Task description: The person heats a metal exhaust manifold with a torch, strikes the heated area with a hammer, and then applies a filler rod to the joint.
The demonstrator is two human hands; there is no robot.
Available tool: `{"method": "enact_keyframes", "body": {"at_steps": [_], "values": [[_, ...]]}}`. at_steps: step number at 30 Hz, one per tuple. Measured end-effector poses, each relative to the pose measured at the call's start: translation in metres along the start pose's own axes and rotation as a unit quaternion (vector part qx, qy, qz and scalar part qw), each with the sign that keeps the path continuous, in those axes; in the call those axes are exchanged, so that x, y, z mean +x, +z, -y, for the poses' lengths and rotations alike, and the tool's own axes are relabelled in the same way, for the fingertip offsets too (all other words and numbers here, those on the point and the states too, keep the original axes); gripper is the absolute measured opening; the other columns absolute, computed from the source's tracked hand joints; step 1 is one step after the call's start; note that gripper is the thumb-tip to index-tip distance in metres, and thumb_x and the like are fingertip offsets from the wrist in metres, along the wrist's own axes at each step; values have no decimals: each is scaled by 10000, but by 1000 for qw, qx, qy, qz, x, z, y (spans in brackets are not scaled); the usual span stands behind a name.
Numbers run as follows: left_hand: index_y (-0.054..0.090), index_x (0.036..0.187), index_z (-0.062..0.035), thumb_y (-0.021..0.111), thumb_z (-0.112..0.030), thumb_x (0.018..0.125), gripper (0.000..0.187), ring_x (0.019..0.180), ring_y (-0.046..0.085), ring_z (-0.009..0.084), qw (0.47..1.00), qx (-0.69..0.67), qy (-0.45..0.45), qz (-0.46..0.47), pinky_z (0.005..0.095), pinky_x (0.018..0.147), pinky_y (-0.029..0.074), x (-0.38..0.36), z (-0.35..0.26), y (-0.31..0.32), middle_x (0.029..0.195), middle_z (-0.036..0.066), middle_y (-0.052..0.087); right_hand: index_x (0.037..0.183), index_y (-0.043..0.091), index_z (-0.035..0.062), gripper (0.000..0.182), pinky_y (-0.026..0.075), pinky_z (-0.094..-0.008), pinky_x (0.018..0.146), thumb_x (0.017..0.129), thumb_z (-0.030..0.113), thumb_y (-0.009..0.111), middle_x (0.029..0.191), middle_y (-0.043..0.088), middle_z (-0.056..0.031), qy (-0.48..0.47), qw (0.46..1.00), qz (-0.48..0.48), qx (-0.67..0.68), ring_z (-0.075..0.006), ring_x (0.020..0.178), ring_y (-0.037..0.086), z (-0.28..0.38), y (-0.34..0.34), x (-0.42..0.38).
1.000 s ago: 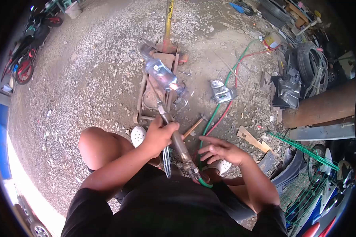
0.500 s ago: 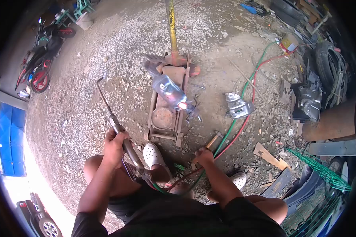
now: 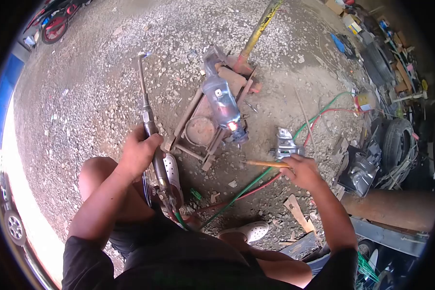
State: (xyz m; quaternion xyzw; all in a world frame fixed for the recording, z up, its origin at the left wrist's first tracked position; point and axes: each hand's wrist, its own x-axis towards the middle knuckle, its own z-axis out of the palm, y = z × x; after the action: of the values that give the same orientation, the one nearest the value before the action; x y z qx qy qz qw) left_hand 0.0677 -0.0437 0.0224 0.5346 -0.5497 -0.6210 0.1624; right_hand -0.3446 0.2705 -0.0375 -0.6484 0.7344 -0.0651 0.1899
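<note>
Your left hand [image 3: 139,151] is curled round a torch [image 3: 150,126] left of the floor jack [image 3: 199,131]. Your right hand [image 3: 303,172] grips a wooden handle [image 3: 266,164] on the jack's right.

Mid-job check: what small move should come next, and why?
Probably bring the hammer in the right hand over towards the glowing spot on the canister: that spot looks hot, the hammer is apart from it, and the left hand holds the torch with its tip left of the canister.
</note>
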Motion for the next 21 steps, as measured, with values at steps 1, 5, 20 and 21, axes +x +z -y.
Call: {"method": "enact_keyframes", "body": {"at_steps": [1, 5, 20, 21], "values": [[606, 1213, -9, 705, -163, 981, 295, 709, 717, 212, 1000, 13, 17, 3, 345, 637, 591, 4, 5, -1, 952, 90, 658, 1191, 774, 130, 287, 618, -486, 829, 1002, 346, 771, 1064, 749, -104, 12, 998, 12, -57, -347, 959, 761, 2, -12, 14], [607, 1202, -6, 712, -156, 981, 287, 721, 720, 213, 1000, 12, 28, 6, 354, 653, 599, 8, 8, 0, 948, 90, 660, 1051, 769, 126, 339, 592, -491, 800, 985, 458, 775, 977, 717, -70, -90, 992, -42, -79, -329, 917, 748, 3, -21, 61], [598, 1183, -6, 715, -157, 987, 274, 737, 713, 188, 1000, -1, -8, 2, 333, 666, 603, 11, -9, 5, 938, 79, 650, 985, 795, 135, 396, 571, -512, 861, 988, 527, 739, 978, 748, -75, -53, 985, 43, -156, -337, 936, 746, -6, -38, 163], [596, 1188, -5, 710, -159, 989, 276, 755, 711, 184, 1000, -6, -7, 4, 335, 669, 607, 12, -8, 5, 944, 78, 649, 985, 795, 135, 396, 571, -512, 861, 988, 527, 739, 978, 748, -75, -54, 986, 46, -153, -337, 936, 746, -2, -38, 164]]}}
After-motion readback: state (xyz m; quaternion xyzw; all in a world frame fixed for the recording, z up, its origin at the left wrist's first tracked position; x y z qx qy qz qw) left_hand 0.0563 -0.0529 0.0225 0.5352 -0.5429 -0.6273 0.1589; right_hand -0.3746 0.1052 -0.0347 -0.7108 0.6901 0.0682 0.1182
